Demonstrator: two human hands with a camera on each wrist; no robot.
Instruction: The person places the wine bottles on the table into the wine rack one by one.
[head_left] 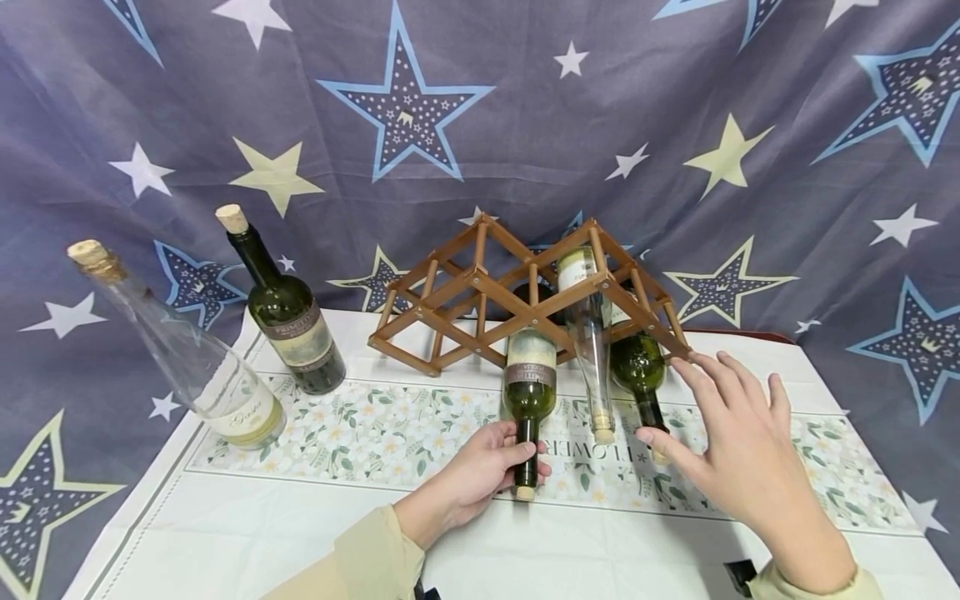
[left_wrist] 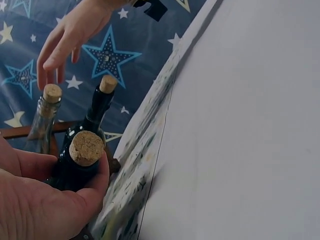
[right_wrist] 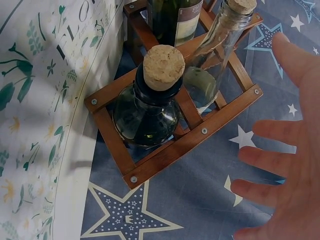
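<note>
My left hand (head_left: pixel 487 468) grips the neck of a dark green wine bottle (head_left: pixel 531 398), thumb on one side and fingers round the other. This corked bottle lies in the wooden wine rack (head_left: pixel 477 275), its neck pointing toward me and its base end inside the lattice. Beside it a clear glass bottle (head_left: pixel 591 337) slants down through a higher slot, cork lowest. Another green bottle (head_left: pixel 637 365) sits in the rack's right end. My right hand (head_left: pixel 750 454), fingers spread and holding nothing, hovers by that end; the right wrist view shows its fingers (right_wrist: pixel 270 157) apart from the rack.
On the left of the table stand a corked green bottle (head_left: pixel 300 333) and a tall clear bottle (head_left: pixel 240 408) with pale liquid at its bottom. A floral runner (head_left: pixel 405 425) crosses the white tablecloth (head_left: pixel 247 517). Behind the rack hangs a star-patterned curtain (head_left: pixel 517 150).
</note>
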